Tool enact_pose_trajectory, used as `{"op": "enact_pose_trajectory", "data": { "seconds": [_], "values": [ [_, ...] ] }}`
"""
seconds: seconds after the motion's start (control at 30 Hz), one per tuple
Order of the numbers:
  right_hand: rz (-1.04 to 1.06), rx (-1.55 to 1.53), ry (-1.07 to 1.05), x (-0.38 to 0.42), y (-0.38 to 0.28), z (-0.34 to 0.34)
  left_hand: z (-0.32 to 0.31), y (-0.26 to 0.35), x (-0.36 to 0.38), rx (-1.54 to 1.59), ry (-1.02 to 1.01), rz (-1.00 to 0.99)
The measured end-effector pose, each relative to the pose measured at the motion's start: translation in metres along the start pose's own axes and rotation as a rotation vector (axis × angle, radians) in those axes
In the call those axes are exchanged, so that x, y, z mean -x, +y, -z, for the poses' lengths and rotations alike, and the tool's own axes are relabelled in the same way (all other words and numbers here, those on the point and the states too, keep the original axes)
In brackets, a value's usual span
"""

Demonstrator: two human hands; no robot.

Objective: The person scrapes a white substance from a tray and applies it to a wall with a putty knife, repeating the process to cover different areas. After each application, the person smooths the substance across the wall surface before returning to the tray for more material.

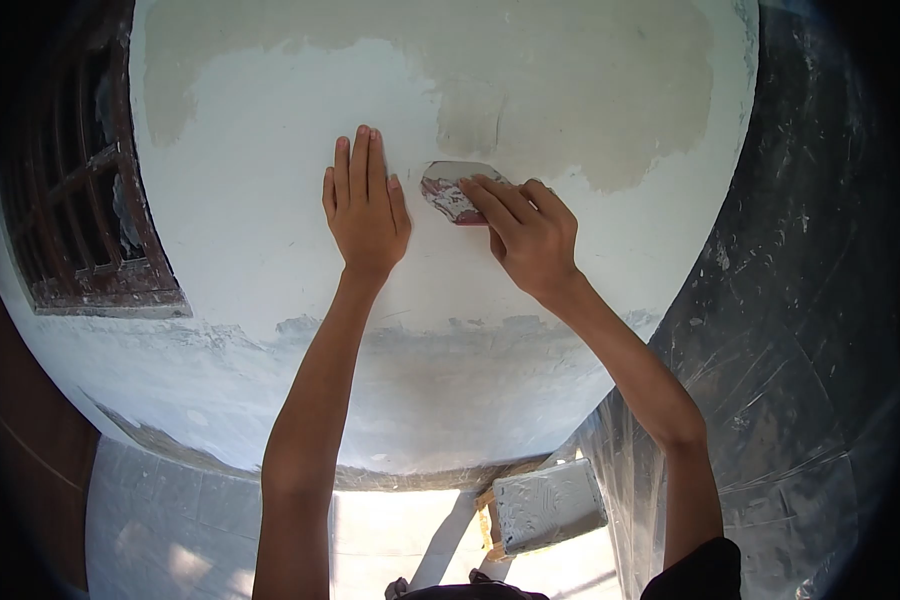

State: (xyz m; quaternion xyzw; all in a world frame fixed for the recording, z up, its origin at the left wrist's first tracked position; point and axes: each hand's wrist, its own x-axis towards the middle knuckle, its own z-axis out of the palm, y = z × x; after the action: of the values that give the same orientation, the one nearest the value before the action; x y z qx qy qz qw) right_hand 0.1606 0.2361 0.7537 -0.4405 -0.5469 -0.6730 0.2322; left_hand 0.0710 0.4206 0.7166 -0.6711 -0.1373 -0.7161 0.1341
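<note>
My left hand (367, 210) lies flat against the white wall (270, 130), its fingers stretched upward and the thumb slightly apart. To its right, my right hand (530, 232) grips a flat putty scraper (452, 188) by its right side. Grey-white putty smears the scraper's face, and a reddish edge shows along its bottom. It rests on or very close to the wall, just below a damp-looking beige patch of filler (570, 90). How the thumb holds the scraper from behind is hidden.
A dark wooden window frame with bars (100, 220) is set in the wall at left. Dark plastic sheeting (770, 380) hangs at right. Below, a putty-covered tray (550, 508) sits on a small wooden support (489, 525) above the sunlit floor (390, 530).
</note>
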Motion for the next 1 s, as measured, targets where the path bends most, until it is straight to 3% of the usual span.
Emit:
{"op": "enact_pose_trajectory", "data": {
  "seconds": [0.23,0.43,0.6,0.67,0.77,0.87,1.0],
  "values": [
    [0.122,0.144,0.156,-0.083,0.051,-0.021,-0.002,0.001,0.002,-0.049,-0.014,0.033],
    [0.127,0.268,0.136,-0.032,0.022,-0.052,-0.002,0.001,0.003,-0.037,0.004,0.027],
    [0.066,0.153,0.102,0.019,-0.017,-0.042,0.001,0.001,0.001,-0.021,0.005,0.026],
    [0.001,0.005,-0.028,0.02,-0.023,-0.025,0.004,0.002,0.001,-0.001,-0.037,0.042],
    [0.003,-0.062,-0.046,-0.015,-0.004,0.004,0.0,0.001,0.002,-0.032,-0.02,0.032],
    [0.015,0.072,0.082,-0.062,0.037,0.01,-0.001,0.0,0.003,-0.046,-0.02,0.029],
    [0.154,0.156,0.141,-0.066,0.064,-0.02,0.0,0.001,0.004,-0.058,-0.03,0.028]
  ]
}}
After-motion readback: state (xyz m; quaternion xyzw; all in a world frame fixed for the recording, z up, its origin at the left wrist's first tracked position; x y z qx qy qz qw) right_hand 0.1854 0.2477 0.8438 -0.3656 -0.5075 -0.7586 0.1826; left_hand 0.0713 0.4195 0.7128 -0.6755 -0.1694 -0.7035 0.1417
